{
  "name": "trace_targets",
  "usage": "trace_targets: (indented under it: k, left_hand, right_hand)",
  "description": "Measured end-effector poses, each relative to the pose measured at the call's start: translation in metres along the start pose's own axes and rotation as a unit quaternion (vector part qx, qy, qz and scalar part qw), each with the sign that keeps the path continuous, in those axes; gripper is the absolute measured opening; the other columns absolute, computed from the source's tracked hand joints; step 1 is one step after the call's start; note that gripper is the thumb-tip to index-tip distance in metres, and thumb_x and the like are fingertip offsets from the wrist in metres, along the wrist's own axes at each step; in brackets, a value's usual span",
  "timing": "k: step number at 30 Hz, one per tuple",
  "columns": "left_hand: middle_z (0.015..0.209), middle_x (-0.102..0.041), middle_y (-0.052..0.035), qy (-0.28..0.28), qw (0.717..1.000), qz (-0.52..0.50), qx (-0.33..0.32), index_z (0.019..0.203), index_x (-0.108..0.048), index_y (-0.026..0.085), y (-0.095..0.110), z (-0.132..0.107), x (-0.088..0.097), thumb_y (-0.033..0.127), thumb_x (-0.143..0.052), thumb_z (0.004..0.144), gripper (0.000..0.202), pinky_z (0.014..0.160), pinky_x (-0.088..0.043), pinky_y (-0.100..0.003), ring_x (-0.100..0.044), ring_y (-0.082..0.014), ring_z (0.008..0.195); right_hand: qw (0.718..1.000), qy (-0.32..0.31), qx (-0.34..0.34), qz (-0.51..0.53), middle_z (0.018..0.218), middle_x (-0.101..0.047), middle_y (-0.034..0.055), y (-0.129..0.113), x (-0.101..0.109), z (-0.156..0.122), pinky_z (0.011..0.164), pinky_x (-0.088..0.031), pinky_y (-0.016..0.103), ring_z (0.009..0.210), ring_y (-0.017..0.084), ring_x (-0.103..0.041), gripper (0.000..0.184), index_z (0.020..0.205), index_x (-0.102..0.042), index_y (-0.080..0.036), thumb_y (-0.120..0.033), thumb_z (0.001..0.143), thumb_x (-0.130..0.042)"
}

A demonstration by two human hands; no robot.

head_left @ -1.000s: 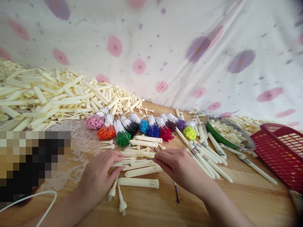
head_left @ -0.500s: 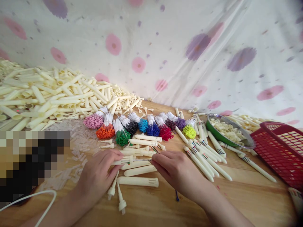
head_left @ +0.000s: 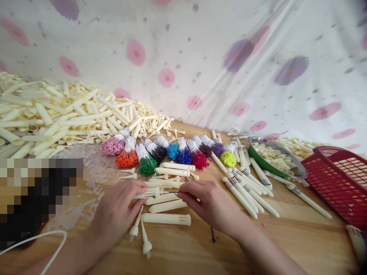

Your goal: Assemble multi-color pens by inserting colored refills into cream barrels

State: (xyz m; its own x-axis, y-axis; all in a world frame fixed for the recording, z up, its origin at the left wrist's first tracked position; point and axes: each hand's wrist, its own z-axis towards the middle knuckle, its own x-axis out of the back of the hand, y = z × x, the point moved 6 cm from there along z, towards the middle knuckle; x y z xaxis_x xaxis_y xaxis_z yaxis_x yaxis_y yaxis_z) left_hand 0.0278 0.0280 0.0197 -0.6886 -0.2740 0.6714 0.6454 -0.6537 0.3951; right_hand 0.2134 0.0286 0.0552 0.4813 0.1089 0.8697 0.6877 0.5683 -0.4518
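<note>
My left hand [head_left: 117,210] is closed round a cream pen part [head_left: 147,194] with coloured bits at its end. My right hand [head_left: 206,202] pinches a thin refill [head_left: 169,192] whose tip meets that end of the pen part. Both hands hover just above the wooden table [head_left: 286,244]. Loose cream barrels [head_left: 166,219] lie under and around them. Two small cream tips [head_left: 145,244] rest near my left wrist. A blue refill [head_left: 212,233] lies under my right wrist.
Bundles of coloured refills [head_left: 160,152] fan out behind the hands. A big heap of cream barrels [head_left: 57,118] fills the back left. Finished pens [head_left: 249,191] lie at right, beside a green bowl [head_left: 258,160] and a red basket [head_left: 338,183]. A flowered cloth [head_left: 200,57] hangs behind.
My right hand has moved left toward the left hand, sliding the thin refill further into the end of the pen part. The left hand has stayed put.
</note>
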Motion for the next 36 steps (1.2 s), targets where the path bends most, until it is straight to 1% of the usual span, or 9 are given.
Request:
trace_targets:
  k: [9,12,17,20,24,27,29,33,36]
  left_hand:
    - [0.084,-0.071,-0.0007,-0.008,1.0,-0.018,-0.024,0.087,-0.057,0.026,0.007,0.001,-0.001,0.019,-0.055,0.082,0.009,0.072,-0.055,-0.033,-0.068,-0.0196,0.081]
    - [0.092,-0.069,-0.0027,-0.038,0.998,-0.036,-0.042,0.096,-0.057,0.025,0.013,-0.002,-0.004,0.022,-0.057,0.083,0.014,0.077,-0.054,-0.032,-0.066,-0.0195,0.087]
    - [0.102,-0.066,-0.0047,-0.063,0.996,-0.03,-0.056,0.108,-0.053,0.024,0.015,-0.005,-0.006,0.015,-0.05,0.087,0.023,0.084,-0.052,-0.031,-0.063,-0.0183,0.096]
    - [0.096,-0.066,-0.0039,-0.038,0.998,-0.018,-0.048,0.103,-0.054,0.024,0.013,-0.003,-0.003,0.015,-0.05,0.087,0.019,0.081,-0.053,-0.029,-0.064,-0.0178,0.092]
    - [0.092,-0.067,-0.004,-0.016,0.999,-0.016,-0.042,0.098,-0.056,0.022,0.012,0.0,-0.002,0.017,-0.051,0.087,0.013,0.078,-0.054,-0.028,-0.065,-0.0175,0.088]
    - [0.091,-0.066,-0.0043,-0.006,0.998,-0.021,-0.059,0.096,-0.057,0.02,0.014,0.001,-0.002,0.016,-0.05,0.088,0.012,0.076,-0.053,-0.027,-0.065,-0.0165,0.087]
    - [0.091,-0.066,-0.0045,-0.003,0.997,-0.025,-0.07,0.096,-0.057,0.019,0.015,0.0,-0.001,0.016,-0.049,0.088,0.012,0.076,-0.053,-0.026,-0.064,-0.0159,0.087]
    - [0.09,-0.066,-0.0045,0.001,0.996,-0.026,-0.082,0.095,-0.058,0.018,0.016,0.0,0.0,0.015,-0.049,0.088,0.012,0.076,-0.052,-0.025,-0.064,-0.0149,0.086]
    - [0.089,-0.066,-0.004,0.006,0.996,-0.02,-0.091,0.095,-0.058,0.019,0.019,0.002,0.001,0.014,-0.049,0.088,0.012,0.076,-0.052,-0.025,-0.063,-0.0147,0.085]
  right_hand:
    - [1.0,-0.012,-0.013,0.024,0.065,-0.063,0.0006,0.002,-0.003,0.003,0.055,-0.037,0.02,0.058,0.011,-0.054,0.016,0.078,-0.064,-0.017,-0.019,0.088,-0.052]
    - [0.999,-0.016,-0.029,0.043,0.065,-0.064,0.0001,0.004,-0.009,0.005,0.055,-0.038,0.02,0.058,0.011,-0.055,0.015,0.079,-0.065,-0.018,-0.02,0.088,-0.053]
    - [0.982,0.0,-0.102,0.16,0.066,-0.064,0.0,0.014,-0.015,0.003,0.055,-0.044,0.02,0.058,0.01,-0.058,0.015,0.081,-0.064,-0.018,-0.024,0.088,-0.053]
    - [0.943,-0.012,-0.14,0.302,0.073,-0.066,0.0017,0.017,-0.023,0.0,0.058,-0.051,0.022,0.064,0.011,-0.062,0.016,0.092,-0.065,-0.018,-0.028,0.088,-0.053]
    - [0.85,-0.039,-0.172,0.496,0.085,-0.068,0.0051,0.018,-0.035,-0.001,0.061,-0.056,0.023,0.077,0.014,-0.066,0.023,0.095,-0.065,-0.016,-0.035,0.083,-0.06]
    - [0.783,-0.052,-0.228,0.577,0.079,-0.069,0.0048,0.022,-0.045,0.0,0.05,-0.053,0.019,0.069,0.013,-0.067,0.028,0.084,-0.065,-0.014,-0.04,0.073,-0.069]
    - [0.748,-0.055,-0.261,0.607,0.072,-0.068,0.0032,0.026,-0.052,0.0,0.04,-0.046,0.015,0.059,0.011,-0.064,0.031,0.077,-0.063,-0.013,-0.041,0.069,-0.073]
    - [0.716,-0.023,-0.312,0.624,0.058,-0.065,-0.0007,0.03,-0.06,0.001,0.031,-0.028,0.012,0.043,0.005,-0.052,0.033,0.068,-0.061,-0.014,-0.04,0.06,-0.079]
    - [0.721,0.015,-0.324,0.613,0.052,-0.064,-0.0017,0.028,-0.062,0.001,0.032,-0.021,0.014,0.037,0.002,-0.04,0.034,0.064,-0.063,-0.013,-0.042,0.057,-0.08]
